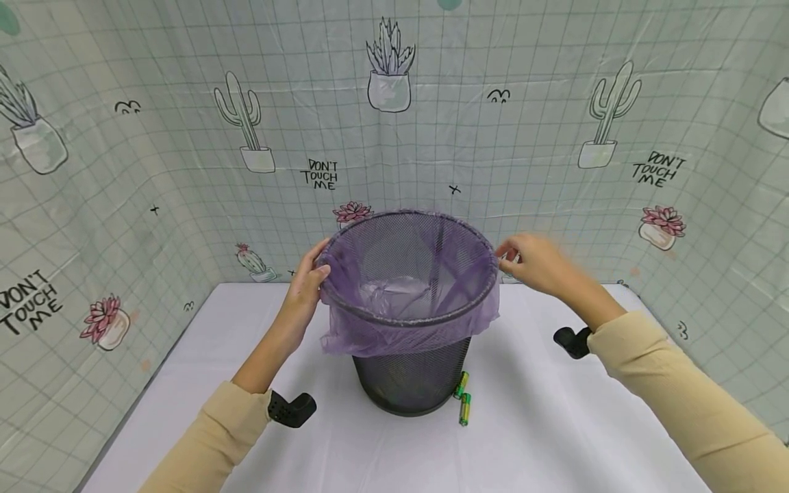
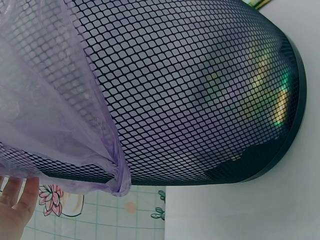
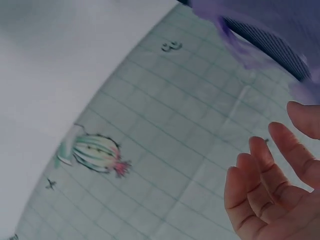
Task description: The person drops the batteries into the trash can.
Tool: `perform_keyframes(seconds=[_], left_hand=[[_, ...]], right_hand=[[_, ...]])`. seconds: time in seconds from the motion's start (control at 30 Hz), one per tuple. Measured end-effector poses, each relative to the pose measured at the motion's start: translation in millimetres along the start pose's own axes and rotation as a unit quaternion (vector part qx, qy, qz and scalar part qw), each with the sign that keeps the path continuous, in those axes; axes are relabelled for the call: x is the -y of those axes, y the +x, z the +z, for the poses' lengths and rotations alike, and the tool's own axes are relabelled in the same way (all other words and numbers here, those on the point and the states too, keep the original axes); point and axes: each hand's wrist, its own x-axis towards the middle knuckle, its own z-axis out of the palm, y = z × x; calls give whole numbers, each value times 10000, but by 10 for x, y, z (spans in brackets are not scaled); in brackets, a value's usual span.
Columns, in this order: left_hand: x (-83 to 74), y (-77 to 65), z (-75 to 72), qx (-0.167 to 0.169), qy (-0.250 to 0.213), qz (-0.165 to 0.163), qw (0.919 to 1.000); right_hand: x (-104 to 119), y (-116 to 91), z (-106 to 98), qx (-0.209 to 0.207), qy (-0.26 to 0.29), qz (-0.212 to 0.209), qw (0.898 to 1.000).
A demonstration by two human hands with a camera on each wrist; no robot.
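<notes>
A black mesh wastebasket stands upright on the white table, lined with a thin purple bin bag folded down over its rim. My left hand grips the rim on the left, thumb on top and fingers outside; in the left wrist view its fingers sit by the bag's edge. My right hand is at the right side of the rim, fingers loosely bent, and in the right wrist view they appear apart from the bag. Green and yellow shapes show through the mesh near the base.
Two green-and-gold batteries lie on the table against and near the basket's right front. A grid-patterned cloth with cactus drawings rises behind and on both sides. Black wrist devices are on both wrists.
</notes>
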Motion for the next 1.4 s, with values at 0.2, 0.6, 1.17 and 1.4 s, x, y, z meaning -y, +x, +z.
perform_keyframes(seconds=[0.2, 0.6, 1.17, 1.4], left_hand=[[-2, 2, 9, 13, -22, -4, 10000], [0, 19, 12, 47, -48, 51, 10000], [2, 3, 3, 32, -102, 17, 9999], [4, -11, 2, 30, -87, -30, 10000]], right_hand=[[-124, -196, 349, 60, 306, -95, 9995], [-196, -530, 822, 407, 1116, 326, 9924], [-83, -905, 1267, 610, 1822, 746, 9785], [27, -1032, 1409, 821, 2399, 1045, 9617]])
